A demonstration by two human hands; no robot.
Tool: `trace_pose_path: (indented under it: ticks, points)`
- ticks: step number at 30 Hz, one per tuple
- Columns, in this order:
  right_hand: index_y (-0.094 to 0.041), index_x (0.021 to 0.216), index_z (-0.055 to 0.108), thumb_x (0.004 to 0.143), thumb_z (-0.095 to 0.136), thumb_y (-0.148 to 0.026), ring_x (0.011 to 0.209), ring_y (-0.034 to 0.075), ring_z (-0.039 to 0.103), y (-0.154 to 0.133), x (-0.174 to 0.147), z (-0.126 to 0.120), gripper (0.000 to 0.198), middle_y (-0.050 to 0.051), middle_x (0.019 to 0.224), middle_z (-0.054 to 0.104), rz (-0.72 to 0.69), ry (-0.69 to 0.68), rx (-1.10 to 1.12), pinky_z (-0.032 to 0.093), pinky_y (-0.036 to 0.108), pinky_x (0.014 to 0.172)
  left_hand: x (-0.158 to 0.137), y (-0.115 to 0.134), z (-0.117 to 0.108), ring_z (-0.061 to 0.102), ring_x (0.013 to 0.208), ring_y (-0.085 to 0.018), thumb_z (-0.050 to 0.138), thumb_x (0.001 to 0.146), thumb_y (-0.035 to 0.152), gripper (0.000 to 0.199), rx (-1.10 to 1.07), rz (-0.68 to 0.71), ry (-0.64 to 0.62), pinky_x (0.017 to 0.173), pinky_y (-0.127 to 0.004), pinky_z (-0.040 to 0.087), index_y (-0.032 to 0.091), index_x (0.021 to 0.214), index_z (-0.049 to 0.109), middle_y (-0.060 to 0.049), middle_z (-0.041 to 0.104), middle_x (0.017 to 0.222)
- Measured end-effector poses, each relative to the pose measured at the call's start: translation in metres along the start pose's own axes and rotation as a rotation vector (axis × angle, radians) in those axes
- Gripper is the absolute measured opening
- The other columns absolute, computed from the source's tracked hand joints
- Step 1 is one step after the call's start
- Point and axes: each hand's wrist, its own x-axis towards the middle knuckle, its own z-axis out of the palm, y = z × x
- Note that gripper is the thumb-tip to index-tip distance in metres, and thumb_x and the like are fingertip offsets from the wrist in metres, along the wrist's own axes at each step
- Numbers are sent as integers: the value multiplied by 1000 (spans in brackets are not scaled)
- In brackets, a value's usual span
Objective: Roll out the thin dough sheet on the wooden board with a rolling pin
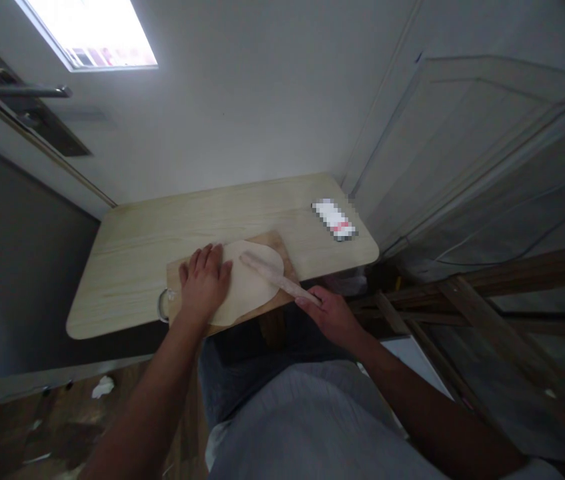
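The grip of the right hand (332, 313) is wrapped round the near end of a rolling pin (268, 272), whose far end lies over a flat, rounded sheet of dough (242, 293); the left hand (205, 283) is palm down, fingers slightly spread, across the dough's left side and the wooden cutting board (289, 263) beneath. The pin, held at one end only, could press unevenly and leave the sheet thicker on one side. Leaning hard with the left palm might dent or stretch it. The board appears to jut past the near edge of the table (127, 267), so heavy downward force there could tip or slide it. The phone (335, 220) lies well apart, at little risk.
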Motion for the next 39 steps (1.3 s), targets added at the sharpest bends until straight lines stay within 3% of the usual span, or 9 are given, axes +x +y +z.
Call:
trace_pose_path:
  ticks: [7, 13, 17, 20, 24, 28, 31, 34, 39]
  points:
    - [-20, 89, 65, 93, 56, -53, 63, 16, 59, -13, 3, 0, 35, 0, 68, 63, -39, -35, -70, 35, 26, 58, -34, -23, -11, 33, 147, -35, 34, 100, 50, 55, -6, -101, -35, 115, -67, 26, 24, 147, 46, -11, 43, 157]
    - [-21, 99, 68, 93, 58, -53, 72, 19, 65, -25, 1, 20, 34, 4, 81, 71, -141, -91, -120, 39, 27, 62, -61, -15, -13, 33, 148, -33, 34, 101, 46, 52, -8, -77, 11, 118, -64, 23, 27, 148, 45, -10, 45, 156]
    - [-23, 102, 66, 90, 62, -53, 74, 20, 67, -19, -1, 29, 33, 4, 84, 72, -114, -42, -95, 43, 28, 66, -70, -15, -18, 36, 145, -34, 35, 100, 44, 50, -38, -86, 3, 118, -64, 24, 27, 144, 49, -11, 49, 153]
    - [-23, 104, 61, 88, 66, -51, 78, 20, 68, -14, -4, 31, 33, 4, 89, 72, -94, 14, -35, 45, 29, 70, -55, -21, -20, 45, 139, -32, 37, 99, 43, 45, -98, -82, 63, 116, -57, 31, 23, 134, 57, -13, 56, 145]
    - [-23, 104, 58, 89, 65, -46, 84, 20, 67, -16, -5, 31, 29, 4, 94, 70, -135, 43, 31, 48, 30, 76, -7, -22, -17, 48, 135, -25, 34, 100, 42, 44, -187, -44, 199, 117, -45, 34, 21, 130, 58, -11, 60, 139]
    - [-23, 100, 59, 88, 67, -43, 85, 19, 66, -20, -2, 27, 25, 3, 92, 69, -162, 70, 45, 48, 29, 79, 29, -13, -7, 46, 136, -27, 38, 99, 40, 44, -155, 17, 103, 116, -47, 33, 20, 135, 55, -12, 56, 144]
    - [-22, 101, 60, 85, 69, -45, 82, 19, 65, -17, -1, 22, 29, 4, 92, 69, -95, 127, 40, 48, 29, 76, 31, -8, 0, 42, 139, -30, 36, 100, 40, 45, -118, 54, 24, 116, -54, 31, 24, 139, 52, -11, 52, 149]
    - [-22, 102, 59, 86, 67, -48, 75, 18, 64, -10, -2, 18, 32, 4, 88, 69, -27, 135, 34, 48, 28, 69, 26, -6, 2, 42, 138, -31, 33, 102, 40, 45, -99, 54, 28, 115, -57, 30, 25, 141, 51, -11, 52, 149]
    - [-21, 103, 60, 88, 66, -51, 70, 18, 63, 2, 0, 16, 34, 3, 83, 69, -31, 166, 35, 47, 28, 65, 35, 3, -1, 44, 136, -32, 33, 102, 39, 44, -73, 70, 31, 115, -60, 28, 25, 139, 52, -10, 54, 146]
